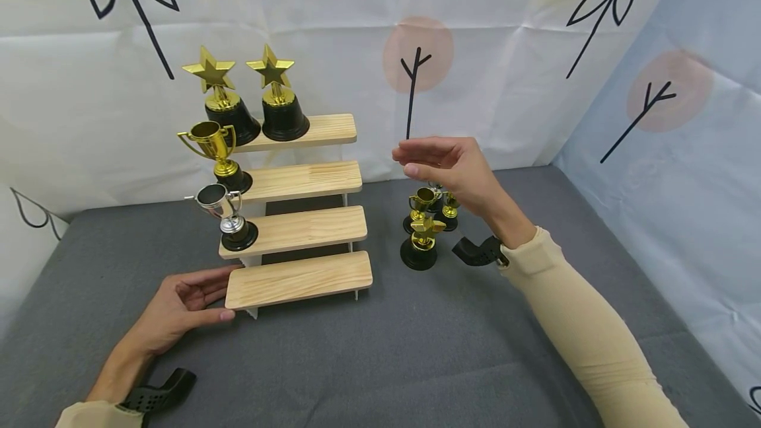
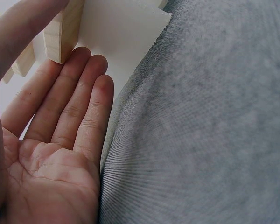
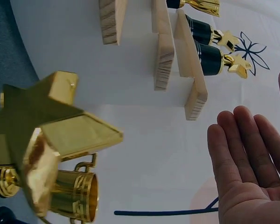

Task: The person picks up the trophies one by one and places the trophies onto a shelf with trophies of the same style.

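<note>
Left grip (image 1: pixel 178 306) lies with fingers straight and relaxed, palm up, on the grey worktop (image 1: pixel 380 362), fingertips touching the left end of the lowest step (image 1: pixel 299 279) of my wooden tiered stand. Right grip (image 1: pixel 452 170) hovers spread and holding nothing above a cluster of small trophies (image 1: pixel 427 226) standing on the worktop right of the stand, a gold star trophy (image 1: pixel 423 243) nearest me. Farther up the stand, a silver cup (image 1: pixel 226 213), then a gold cup (image 1: pixel 215 154), then two star trophies (image 1: pixel 250 94) on top.
</note>
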`<action>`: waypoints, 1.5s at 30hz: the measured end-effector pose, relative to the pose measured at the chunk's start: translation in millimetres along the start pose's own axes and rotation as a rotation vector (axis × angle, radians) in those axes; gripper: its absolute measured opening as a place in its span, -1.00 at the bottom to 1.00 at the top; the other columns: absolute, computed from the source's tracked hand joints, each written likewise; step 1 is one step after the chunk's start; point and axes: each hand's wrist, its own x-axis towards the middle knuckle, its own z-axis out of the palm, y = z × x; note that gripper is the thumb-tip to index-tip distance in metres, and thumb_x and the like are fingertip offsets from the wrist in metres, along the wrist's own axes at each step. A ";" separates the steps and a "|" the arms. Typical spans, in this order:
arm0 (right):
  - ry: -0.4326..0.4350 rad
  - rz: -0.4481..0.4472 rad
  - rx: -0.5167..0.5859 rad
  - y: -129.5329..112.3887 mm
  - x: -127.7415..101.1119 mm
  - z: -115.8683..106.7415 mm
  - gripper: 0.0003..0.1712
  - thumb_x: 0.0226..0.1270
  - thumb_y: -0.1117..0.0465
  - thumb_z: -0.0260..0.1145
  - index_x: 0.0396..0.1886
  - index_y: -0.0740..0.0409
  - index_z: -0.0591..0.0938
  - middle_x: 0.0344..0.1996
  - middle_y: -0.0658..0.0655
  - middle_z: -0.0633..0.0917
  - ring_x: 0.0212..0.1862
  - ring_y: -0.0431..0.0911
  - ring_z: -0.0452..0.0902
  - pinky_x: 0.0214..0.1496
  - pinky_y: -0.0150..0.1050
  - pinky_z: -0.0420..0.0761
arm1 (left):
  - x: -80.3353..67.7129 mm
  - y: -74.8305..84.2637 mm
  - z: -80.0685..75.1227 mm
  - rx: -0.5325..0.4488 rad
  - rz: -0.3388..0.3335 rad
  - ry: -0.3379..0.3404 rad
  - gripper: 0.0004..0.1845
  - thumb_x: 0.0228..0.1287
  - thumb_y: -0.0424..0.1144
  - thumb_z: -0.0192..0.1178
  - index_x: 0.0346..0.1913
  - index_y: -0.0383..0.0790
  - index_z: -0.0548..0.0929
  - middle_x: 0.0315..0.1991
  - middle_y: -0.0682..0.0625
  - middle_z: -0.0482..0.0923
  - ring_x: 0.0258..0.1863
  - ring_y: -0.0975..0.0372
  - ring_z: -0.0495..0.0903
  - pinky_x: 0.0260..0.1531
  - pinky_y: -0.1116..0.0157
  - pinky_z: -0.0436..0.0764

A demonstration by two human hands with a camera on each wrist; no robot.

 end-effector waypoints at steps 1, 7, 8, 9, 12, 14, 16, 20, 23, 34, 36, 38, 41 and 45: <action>0.000 0.000 0.003 1.3 -2.1 -0.9 -0.55 0.26 0.55 0.36 0.18 0.44 0.63 0.02 0.19 0.76 0.15 0.08 0.65 0.18 -0.13 0.71 | 0.0 -0.1 0.1 -0.002 0.000 0.000 -0.29 0.00 -0.82 0.29 0.31 -0.71 0.37 0.23 0.08 0.61 0.17 0.27 0.62 0.15 0.34 0.65; -0.007 -0.004 0.004 9.7 -15.4 -5.5 -0.53 0.27 0.52 0.38 0.19 0.47 0.60 0.04 0.18 0.75 0.15 0.05 0.66 0.19 -0.12 0.71 | -0.3 0.3 -0.1 -0.001 -0.005 0.004 -0.29 0.00 -0.82 0.30 0.31 -0.69 0.38 0.23 0.09 0.61 0.18 0.28 0.62 0.15 0.34 0.65; -0.007 -0.003 0.007 11.2 -17.6 -6.3 -0.53 0.27 0.51 0.39 0.19 0.47 0.61 0.04 0.17 0.75 0.14 0.02 0.66 0.19 -0.12 0.71 | -0.5 0.4 -0.1 -0.001 -0.006 0.002 -0.29 0.01 -0.82 0.30 0.31 -0.69 0.38 0.24 0.09 0.60 0.18 0.28 0.62 0.15 0.34 0.65; -0.006 -0.002 0.014 12.8 -19.8 -7.0 -0.54 0.27 0.51 0.39 0.18 0.47 0.61 0.03 0.16 0.75 0.14 0.02 0.66 0.19 -0.12 0.71 | -0.5 0.4 -0.2 -0.001 -0.006 0.000 -0.29 0.01 -0.82 0.30 0.32 -0.69 0.38 0.24 0.09 0.60 0.18 0.28 0.62 0.15 0.34 0.65; -0.008 -0.009 0.035 18.0 -25.2 -9.8 -0.55 0.27 0.51 0.39 0.17 0.47 0.62 0.02 0.16 0.76 0.14 0.01 0.67 0.18 -0.12 0.71 | -0.5 0.4 -0.2 -0.004 -0.004 -0.007 -0.29 0.01 -0.82 0.29 0.32 -0.70 0.37 0.25 0.09 0.59 0.18 0.27 0.61 0.15 0.33 0.65; -0.008 -0.017 0.043 21.4 -28.3 -11.8 -0.55 0.28 0.51 0.40 0.17 0.46 0.62 0.02 0.16 0.76 0.14 0.01 0.67 0.18 -0.13 0.71 | -0.5 0.3 -0.1 -0.004 -0.003 -0.008 -0.29 0.01 -0.82 0.30 0.31 -0.71 0.36 0.26 0.08 0.59 0.18 0.27 0.61 0.15 0.33 0.65; -0.006 -0.020 0.042 24.5 -31.2 -13.4 -0.55 0.27 0.50 0.41 0.17 0.46 0.62 0.02 0.17 0.76 0.14 0.01 0.67 0.19 -0.13 0.70 | -0.3 0.2 0.0 -0.002 -0.001 -0.007 -0.29 0.00 -0.82 0.30 0.31 -0.71 0.36 0.26 0.08 0.59 0.18 0.27 0.62 0.15 0.33 0.65; 0.001 -0.008 0.022 29.7 -37.0 -15.6 -0.55 0.26 0.53 0.40 0.17 0.49 0.61 0.02 0.18 0.76 0.15 0.04 0.66 0.23 -0.14 0.68 | -0.3 -0.2 0.0 0.000 0.004 -0.007 -0.28 0.00 -0.82 0.30 0.31 -0.71 0.37 0.26 0.08 0.59 0.18 0.27 0.62 0.15 0.33 0.65; 0.013 0.011 0.004 32.7 -41.7 -16.6 -0.54 0.26 0.53 0.39 0.17 0.53 0.59 0.02 0.18 0.76 0.15 0.04 0.66 0.23 -0.13 0.68 | -0.1 -0.8 -0.2 0.001 0.009 -0.009 -0.28 -0.01 -0.82 0.30 0.30 -0.72 0.36 0.26 0.08 0.59 0.19 0.27 0.61 0.15 0.33 0.65; 0.029 0.083 -0.059 41.7 -63.1 -19.7 -0.53 0.30 0.45 0.42 0.20 0.46 0.60 0.09 0.22 0.72 0.19 0.04 0.63 0.15 -0.14 0.73 | 0.5 0.3 0.0 0.008 -0.002 -0.002 -0.29 -0.01 -0.81 0.31 0.29 -0.71 0.39 0.25 0.10 0.60 0.17 0.27 0.62 0.14 0.34 0.66; 0.037 0.091 -0.067 43.6 -66.8 -20.7 -0.52 0.29 0.44 0.43 0.20 0.46 0.60 0.09 0.22 0.72 0.19 0.04 0.63 0.13 -0.14 0.73 | 0.6 0.4 0.0 0.008 -0.003 -0.002 -0.29 -0.01 -0.81 0.31 0.30 -0.70 0.39 0.25 0.10 0.60 0.17 0.27 0.62 0.14 0.34 0.66; 0.043 0.094 -0.065 45.5 -70.4 -21.7 -0.51 0.29 0.46 0.43 0.21 0.48 0.59 0.08 0.23 0.72 0.18 0.05 0.64 0.13 -0.14 0.74 | 0.5 0.3 -0.2 0.008 -0.003 -0.003 -0.29 -0.01 -0.81 0.31 0.30 -0.70 0.38 0.25 0.10 0.60 0.17 0.27 0.62 0.14 0.34 0.66; 0.049 0.091 -0.058 48.8 -74.7 -23.9 -0.51 0.28 0.49 0.42 0.20 0.52 0.58 0.07 0.21 0.73 0.16 0.02 0.66 0.11 -0.15 0.75 | 0.2 0.4 -0.2 0.009 -0.001 -0.005 -0.29 -0.01 -0.81 0.32 0.30 -0.71 0.38 0.25 0.09 0.60 0.18 0.27 0.62 0.15 0.34 0.65; 0.059 0.093 -0.053 54.1 -78.8 -25.0 -0.52 0.28 0.49 0.42 0.19 0.53 0.58 0.06 0.21 0.74 0.15 0.04 0.66 0.11 -0.13 0.74 | 0.1 1.1 0.1 0.017 -0.004 -0.002 -0.29 -0.01 -0.81 0.32 0.30 -0.71 0.38 0.25 0.10 0.60 0.18 0.28 0.62 0.15 0.34 0.65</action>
